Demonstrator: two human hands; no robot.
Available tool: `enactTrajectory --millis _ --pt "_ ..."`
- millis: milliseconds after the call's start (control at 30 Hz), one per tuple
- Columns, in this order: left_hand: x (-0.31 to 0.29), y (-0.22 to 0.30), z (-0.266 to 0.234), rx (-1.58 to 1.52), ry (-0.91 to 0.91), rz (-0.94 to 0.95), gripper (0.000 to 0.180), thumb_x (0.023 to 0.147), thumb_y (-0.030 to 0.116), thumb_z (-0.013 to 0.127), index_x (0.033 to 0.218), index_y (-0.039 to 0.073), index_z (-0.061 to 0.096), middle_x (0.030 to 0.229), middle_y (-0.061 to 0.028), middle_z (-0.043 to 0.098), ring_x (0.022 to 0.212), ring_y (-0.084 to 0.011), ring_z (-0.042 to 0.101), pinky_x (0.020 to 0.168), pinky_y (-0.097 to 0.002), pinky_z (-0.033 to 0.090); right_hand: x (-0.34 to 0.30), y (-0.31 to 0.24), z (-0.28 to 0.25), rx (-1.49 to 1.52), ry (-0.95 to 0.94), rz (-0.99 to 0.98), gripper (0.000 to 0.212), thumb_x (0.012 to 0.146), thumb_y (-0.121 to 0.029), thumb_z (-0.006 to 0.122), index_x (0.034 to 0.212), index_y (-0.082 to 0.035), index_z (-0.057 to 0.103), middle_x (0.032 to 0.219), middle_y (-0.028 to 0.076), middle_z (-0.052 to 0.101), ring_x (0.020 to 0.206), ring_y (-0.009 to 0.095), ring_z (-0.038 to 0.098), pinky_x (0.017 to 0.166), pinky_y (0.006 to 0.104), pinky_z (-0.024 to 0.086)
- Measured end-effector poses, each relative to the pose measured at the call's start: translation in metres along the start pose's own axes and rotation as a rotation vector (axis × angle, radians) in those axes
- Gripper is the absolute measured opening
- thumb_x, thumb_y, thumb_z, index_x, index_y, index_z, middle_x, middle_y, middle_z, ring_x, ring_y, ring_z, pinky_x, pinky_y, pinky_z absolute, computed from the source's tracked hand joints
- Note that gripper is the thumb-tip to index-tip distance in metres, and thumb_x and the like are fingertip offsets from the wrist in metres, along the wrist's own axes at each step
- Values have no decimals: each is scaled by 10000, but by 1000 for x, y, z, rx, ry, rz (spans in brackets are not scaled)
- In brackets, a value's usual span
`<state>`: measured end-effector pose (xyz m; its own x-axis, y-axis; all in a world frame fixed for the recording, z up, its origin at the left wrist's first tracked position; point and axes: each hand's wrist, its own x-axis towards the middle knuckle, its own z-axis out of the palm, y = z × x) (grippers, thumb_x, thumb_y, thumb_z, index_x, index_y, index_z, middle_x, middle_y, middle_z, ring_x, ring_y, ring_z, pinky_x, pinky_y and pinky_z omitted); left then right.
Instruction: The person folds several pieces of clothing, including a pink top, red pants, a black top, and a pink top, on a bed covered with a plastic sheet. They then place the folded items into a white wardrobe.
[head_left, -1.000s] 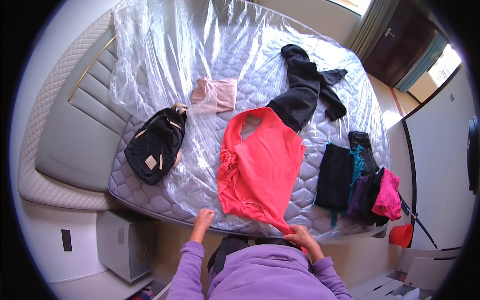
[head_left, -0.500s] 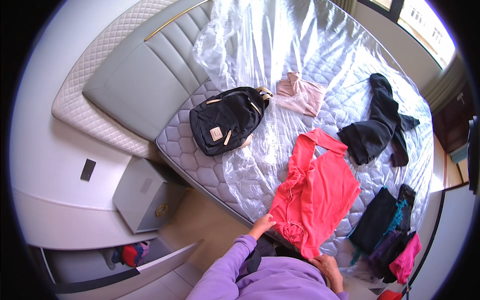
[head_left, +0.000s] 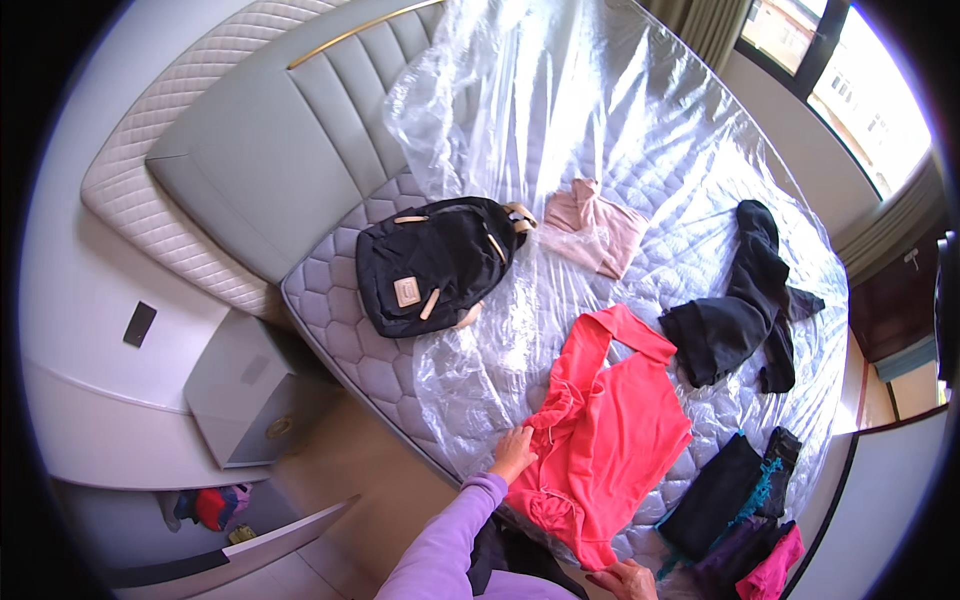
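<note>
A coral-red top lies spread on the plastic-covered bed near me, with a collar-like band at its far end and some bunched fabric along its left side. My left hand has its fingers closed on the left edge of the top. At the near lower edge, my right hand pinches the hem. Right of the top is a dark bottom garment pile with teal trim, and a bright pink piece beside it. A black hooded-looking garment lies farther off.
A black backpack rests on the left of the mattress, beside a folded pale pink garment. Clear plastic sheeting covers much of the bed. At left stand a grey nightstand and an open drawer with clothes inside.
The view has tilted, so the bed sits lower in it. My left hand has shifted along the top's left edge, and the bunched fabric near it lies flatter and farther out.
</note>
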<state>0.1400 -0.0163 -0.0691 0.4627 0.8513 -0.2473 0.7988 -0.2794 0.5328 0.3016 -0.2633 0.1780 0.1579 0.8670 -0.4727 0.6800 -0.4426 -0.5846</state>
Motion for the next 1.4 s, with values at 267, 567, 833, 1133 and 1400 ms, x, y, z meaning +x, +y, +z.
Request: enactTrajectory --millis 267,567,833,1133,1400 --pt "29 -22 25 -77 44 28 181 734 245 574 692 70 567 761 -149 568 766 -336 550 658 -426 457 24 -5 -13 -19 -30 -85 255 752 -320 637 721 -70 593 712 123 549 631 321 560 548 415 450" --pt "7 -14 2 -664 50 -281 271 687 206 679 870 64 538 894 -123 593 747 -258 580 647 -350 460 57 13 -6 71 -282 -171 227 790 -318 591 783 -92 615 737 121 560 706 279 570 618 376 456" --pt "57 -2 15 -356 21 -179 252 722 163 623 947 62 570 947 -141 560 862 -282 554 746 -353 440 74 13 3 115 -431 -222 216 800 -314 585 812 -103 632 711 76 551 737 216 566 622 320 458" --pt "-4 -113 -113 -869 398 -718 308 821 222 568 1070 44 532 952 -64 572 806 -132 534 724 -279 447 47 51 -1 19 -414 151 475 699 -334 676 1112 -152 527 924 128 566 842 316 566 713 387 452" --pt "-72 -25 -65 -548 -89 -269 529 653 212 707 1124 63 517 1088 -125 536 972 -242 520 844 -354 412 57 37 -23 -17 -298 3 288 678 -150 601 959 -91 576 844 119 590 775 313 581 644 389 474"
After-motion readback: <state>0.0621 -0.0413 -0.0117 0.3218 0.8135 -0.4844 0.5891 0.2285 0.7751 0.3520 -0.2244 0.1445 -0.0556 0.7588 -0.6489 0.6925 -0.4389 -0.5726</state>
